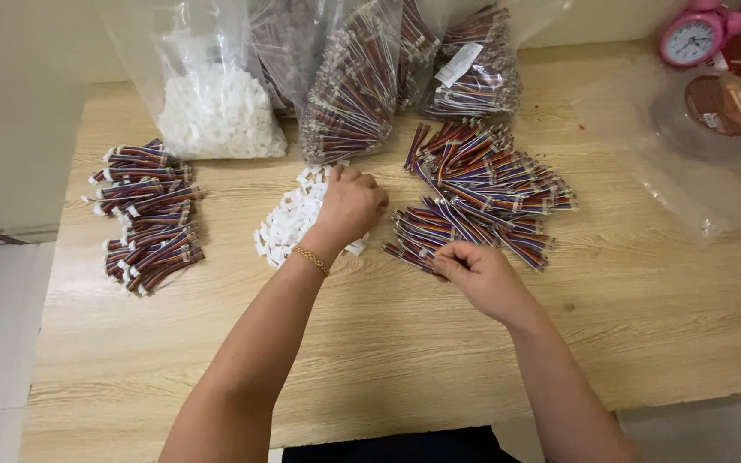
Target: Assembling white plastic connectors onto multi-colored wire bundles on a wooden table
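Observation:
My left hand (351, 204) rests curled on a small heap of white plastic connectors (287, 225) in the middle of the wooden table (388, 343); whether it holds one is hidden. A gold bracelet sits on that wrist. My right hand (476, 270) pinches at the near edge of a big loose pile of short multicoloured wire bundles (486, 189), fingertips closed on a wire end. A second pile of wire bundles with white connectors on their ends (147, 214) lies at the left.
At the back stand a clear bag of white connectors (216, 107) and clear bags of wire bundles (362, 86). A pink alarm clock (695, 36) and a tape roll under clear plastic (718, 107) sit far right. The table's left edge drops to the floor.

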